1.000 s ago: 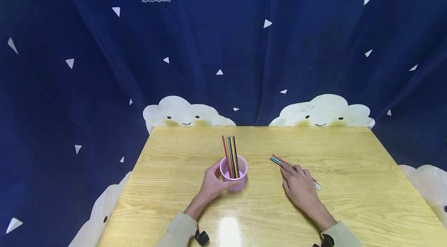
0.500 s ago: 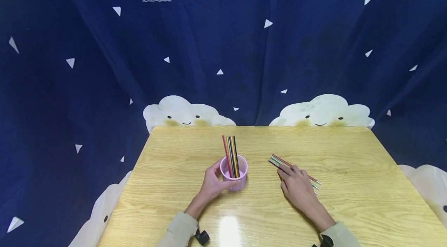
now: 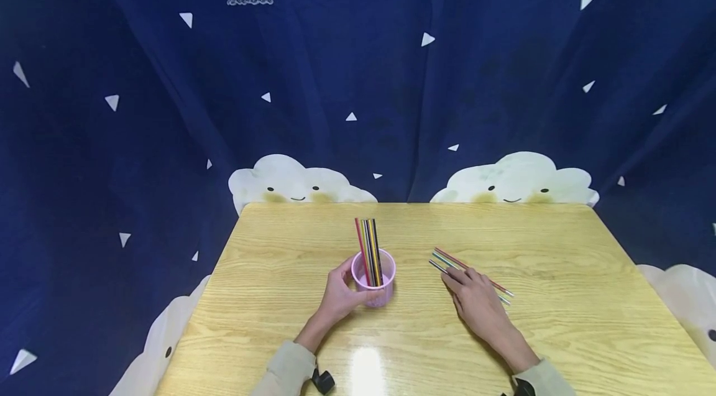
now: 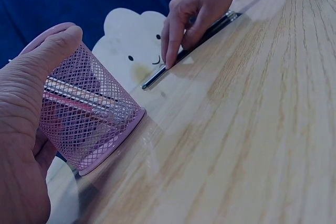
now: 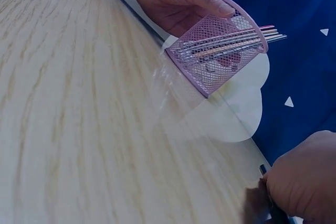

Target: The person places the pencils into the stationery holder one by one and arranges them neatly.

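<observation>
A person's left hand (image 3: 341, 298) grips an upright pink mesh cup (image 3: 383, 300) on a wooden table (image 3: 565, 271), its upright pencils (image 3: 369, 244) leaning slightly left at the top. At right, the right hand (image 3: 478, 304) touches loose pencils (image 3: 455, 261) lying flat, slanting from far left to near right; whether it pinches one cannot be told.

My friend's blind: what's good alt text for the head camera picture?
A left hand grips a pink cup of thin coloured sticks; the right hand touches loose sticks on a wooden table, before a blue curtain.
</observation>
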Tool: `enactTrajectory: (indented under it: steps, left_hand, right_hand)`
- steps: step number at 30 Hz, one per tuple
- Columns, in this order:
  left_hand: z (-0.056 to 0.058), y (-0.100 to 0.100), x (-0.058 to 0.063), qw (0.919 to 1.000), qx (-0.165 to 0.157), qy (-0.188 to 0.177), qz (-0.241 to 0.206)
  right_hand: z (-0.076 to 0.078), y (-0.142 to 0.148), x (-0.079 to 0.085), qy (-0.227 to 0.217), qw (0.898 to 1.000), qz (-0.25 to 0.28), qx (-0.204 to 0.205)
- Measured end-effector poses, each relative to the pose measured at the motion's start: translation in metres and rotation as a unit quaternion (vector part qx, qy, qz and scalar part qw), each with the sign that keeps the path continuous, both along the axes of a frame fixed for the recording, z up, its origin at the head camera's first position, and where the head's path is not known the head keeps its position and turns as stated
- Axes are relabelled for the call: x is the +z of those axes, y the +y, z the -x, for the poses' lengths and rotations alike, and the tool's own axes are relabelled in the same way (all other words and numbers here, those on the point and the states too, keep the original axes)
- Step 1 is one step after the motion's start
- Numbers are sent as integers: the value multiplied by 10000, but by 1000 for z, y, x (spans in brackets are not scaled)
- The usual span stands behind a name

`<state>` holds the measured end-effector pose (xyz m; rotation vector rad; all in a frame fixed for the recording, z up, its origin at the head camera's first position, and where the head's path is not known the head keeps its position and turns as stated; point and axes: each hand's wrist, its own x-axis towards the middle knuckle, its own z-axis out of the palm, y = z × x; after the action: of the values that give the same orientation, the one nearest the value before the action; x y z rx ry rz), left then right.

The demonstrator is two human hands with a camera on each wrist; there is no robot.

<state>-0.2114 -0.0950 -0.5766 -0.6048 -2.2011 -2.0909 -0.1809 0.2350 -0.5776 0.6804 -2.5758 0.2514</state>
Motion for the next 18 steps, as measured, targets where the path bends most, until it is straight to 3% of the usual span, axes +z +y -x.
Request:
enactTrajectory:
  steps: [8, 18]
  left_hand:
    - [-1, -1, -1, 10000, 2, 95, -21]
    - [0, 0, 0, 10000, 5, 50, 37]
  right_hand:
    - [-1, -2, 7, -228, 9996, -172, 75]
    - [7, -6, 13, 170, 9974, -450, 531]
